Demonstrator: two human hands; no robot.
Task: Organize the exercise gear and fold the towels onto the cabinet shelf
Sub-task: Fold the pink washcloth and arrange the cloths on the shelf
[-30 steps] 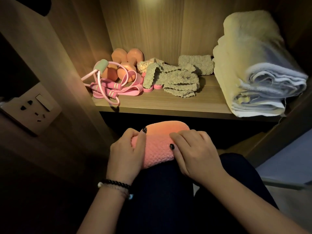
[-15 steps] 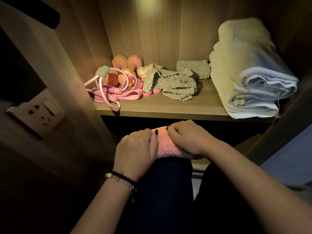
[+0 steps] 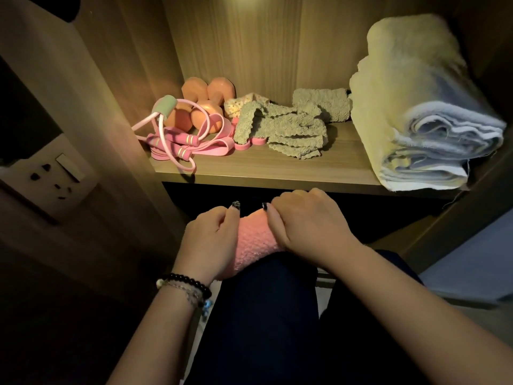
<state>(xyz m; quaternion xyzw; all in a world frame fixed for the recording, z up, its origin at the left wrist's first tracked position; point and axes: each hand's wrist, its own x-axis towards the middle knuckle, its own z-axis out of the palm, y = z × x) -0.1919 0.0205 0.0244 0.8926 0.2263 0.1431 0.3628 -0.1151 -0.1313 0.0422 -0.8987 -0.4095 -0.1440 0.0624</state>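
A small pink textured towel [image 3: 254,243] lies rolled on my knee below the cabinet shelf [image 3: 277,173]. My left hand [image 3: 211,240] grips its left side with curled fingers. My right hand [image 3: 308,223] grips its right side, fingers curled over the far end. On the shelf sit orange dumbbells [image 3: 200,107], a pink skipping rope with resistance bands [image 3: 180,143], grey-green towelling bands [image 3: 288,129] and a folded stack of pale yellow and white towels [image 3: 416,112].
A wall socket plate [image 3: 52,176] is on the left panel outside the cabinet. The cabinet's left side wall [image 3: 133,79] and right frame [image 3: 472,207] close in the shelf. My dark-trousered legs [image 3: 266,315] fill the lower middle.
Both hands have moved forward along the pink towel toward the shelf, rolling it up; less of the towel shows than a second ago.
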